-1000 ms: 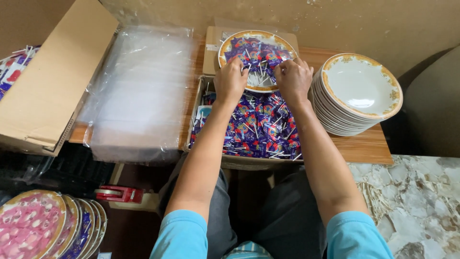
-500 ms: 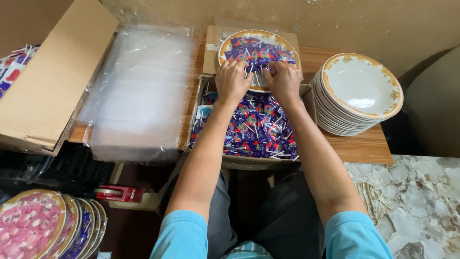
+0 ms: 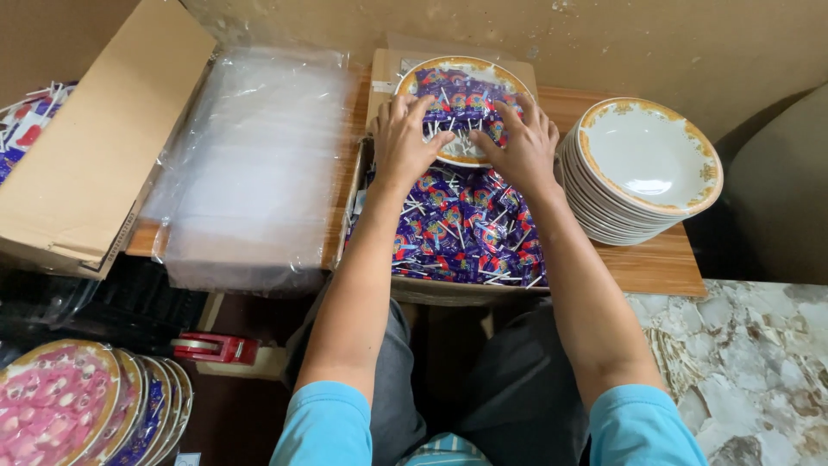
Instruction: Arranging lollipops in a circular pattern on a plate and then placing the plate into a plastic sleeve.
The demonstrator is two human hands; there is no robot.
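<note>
From my feed I see a rough, stained tan wall (image 3: 690, 43) running across the top. Against it stands a small wooden bench (image 3: 655, 263) with a warm brown grain. At lower right the floor (image 3: 759, 362) is marbled stone, pale with dark veins. Under the bench at left it falls into deep shadow. The light is soft and even, without hard glare.
</note>
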